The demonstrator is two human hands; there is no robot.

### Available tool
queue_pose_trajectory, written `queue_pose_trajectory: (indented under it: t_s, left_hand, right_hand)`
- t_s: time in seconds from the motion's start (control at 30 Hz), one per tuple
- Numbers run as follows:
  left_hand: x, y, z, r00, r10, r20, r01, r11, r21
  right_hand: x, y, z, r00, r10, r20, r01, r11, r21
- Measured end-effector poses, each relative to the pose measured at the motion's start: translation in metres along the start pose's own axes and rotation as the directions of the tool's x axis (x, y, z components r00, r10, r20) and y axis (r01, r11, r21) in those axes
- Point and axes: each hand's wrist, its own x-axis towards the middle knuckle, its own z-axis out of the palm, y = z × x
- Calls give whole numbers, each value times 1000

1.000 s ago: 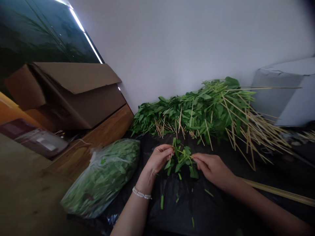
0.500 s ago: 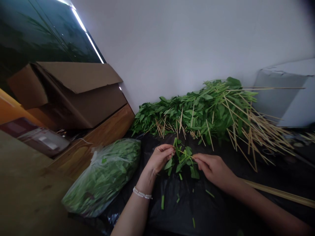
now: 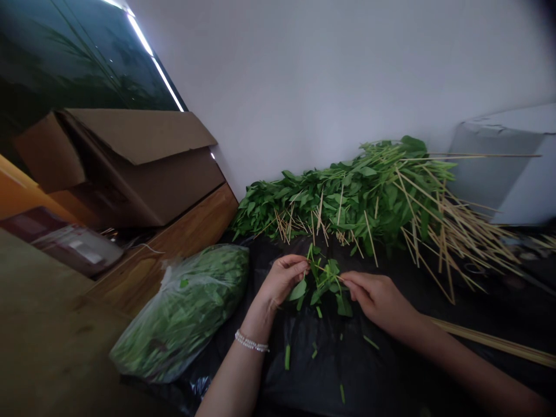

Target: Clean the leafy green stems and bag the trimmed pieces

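Taking the leafy sprig as the middle of the clock, I see a few cut stem pieces scattered closest to the person, between five and seven, on a black plastic sheet. The left forearm comes up from seven, a beaded bracelet at its wrist, and the left hand curls over with thumb and forefinger pinching one end of the leafy sprig. The right forearm slants in from four, and the right hand, back upward, nips the other end, so the sprig hangs between the two, just above the sheet. Behind that forearm, at four, lies a bundle of thin sticks. A clear bag packed with leaves sits at eight, near the left forearm. Farther out, a long heap of greens stretches across from eleven to one, between the hands and the wall; loose sticks spill from it at two. Beyond, an open cardboard box stands at ten and a white box at two.
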Motion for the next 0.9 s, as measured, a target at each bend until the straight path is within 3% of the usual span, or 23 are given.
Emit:
queue_pose_trajectory:
  t_s: [0.4,0.63,0.9]
  left_hand:
    - [-2,2,3,999,31,-41,-27,996,83]
    - [2,-3,-1,992,116,-51,-104,973,205]
    - [1,-4,1,997,56,-53,-46,983,179]
  right_hand:
    - [0,2,1,1000,-4,17,4,1000,-24]
    - [0,4,2,999,9,33,-8,999,-34]
    - [-1,3,4,1000,-7,30,9,999,-37]
